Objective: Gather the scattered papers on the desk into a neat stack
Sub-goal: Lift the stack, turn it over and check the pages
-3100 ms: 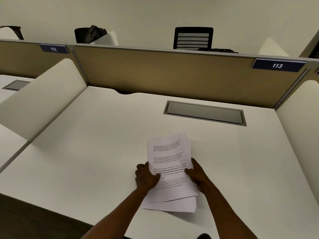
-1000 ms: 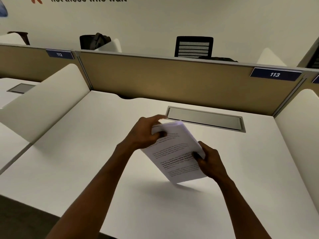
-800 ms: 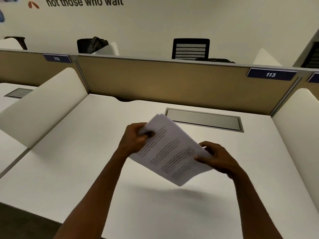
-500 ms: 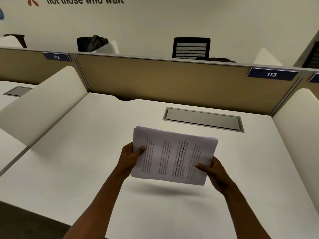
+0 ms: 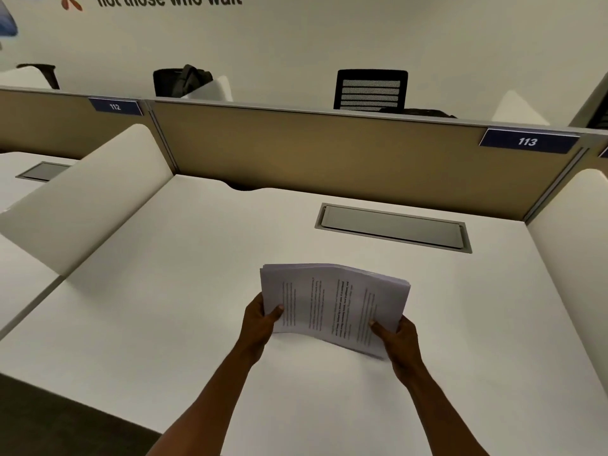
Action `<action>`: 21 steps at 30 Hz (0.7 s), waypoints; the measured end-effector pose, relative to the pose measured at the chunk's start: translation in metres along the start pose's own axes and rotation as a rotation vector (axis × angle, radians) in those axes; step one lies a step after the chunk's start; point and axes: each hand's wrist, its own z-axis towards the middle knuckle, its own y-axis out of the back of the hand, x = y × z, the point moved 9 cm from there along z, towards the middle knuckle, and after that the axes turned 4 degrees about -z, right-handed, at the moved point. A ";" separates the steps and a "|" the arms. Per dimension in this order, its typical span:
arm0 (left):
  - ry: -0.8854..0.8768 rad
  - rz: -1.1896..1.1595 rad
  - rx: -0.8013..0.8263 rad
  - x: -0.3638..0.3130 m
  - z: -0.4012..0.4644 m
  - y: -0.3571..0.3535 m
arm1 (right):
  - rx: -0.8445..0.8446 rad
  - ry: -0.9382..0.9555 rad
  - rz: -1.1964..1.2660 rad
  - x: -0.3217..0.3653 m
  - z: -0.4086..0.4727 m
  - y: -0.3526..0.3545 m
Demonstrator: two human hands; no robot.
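Note:
A stack of printed white papers (image 5: 332,304) stands on its long edge on the white desk (image 5: 164,307), turned sideways so the text lines run vertically. My left hand (image 5: 261,320) grips the stack's left short edge, thumb on the front sheet. Its right lower corner is held by my right hand (image 5: 396,337), thumb also on the front. The stack bows slightly, and its lower edge looks to touch the desk. No loose sheets lie elsewhere on the desk.
A grey cable hatch (image 5: 393,227) is set into the desk behind the papers. A tan partition (image 5: 329,153) labelled 113 closes the back, with white side dividers (image 5: 82,205) left and right. Black chairs (image 5: 370,90) stand beyond it.
The papers were lifted off the desk, turned from portrait to sideways in both hands, then lowered until the long edge came down onto the desk.

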 end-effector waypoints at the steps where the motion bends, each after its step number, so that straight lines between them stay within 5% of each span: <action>1: 0.000 -0.012 -0.015 0.000 0.001 0.001 | -0.007 0.011 0.010 0.002 0.001 0.001; 11: 0.024 0.122 -0.026 -0.003 0.002 0.000 | -0.028 0.166 -0.238 0.022 -0.002 0.010; 16: -0.324 0.570 -0.246 -0.082 -0.013 -0.007 | 0.056 0.371 -0.471 0.084 -0.006 0.002; 18: -0.539 0.739 -0.099 -0.124 -0.016 -0.036 | 0.119 0.465 -0.567 0.111 -0.008 -0.006; 21: -0.524 0.922 0.259 -0.143 -0.008 -0.078 | 0.208 0.532 -0.626 0.149 -0.009 -0.020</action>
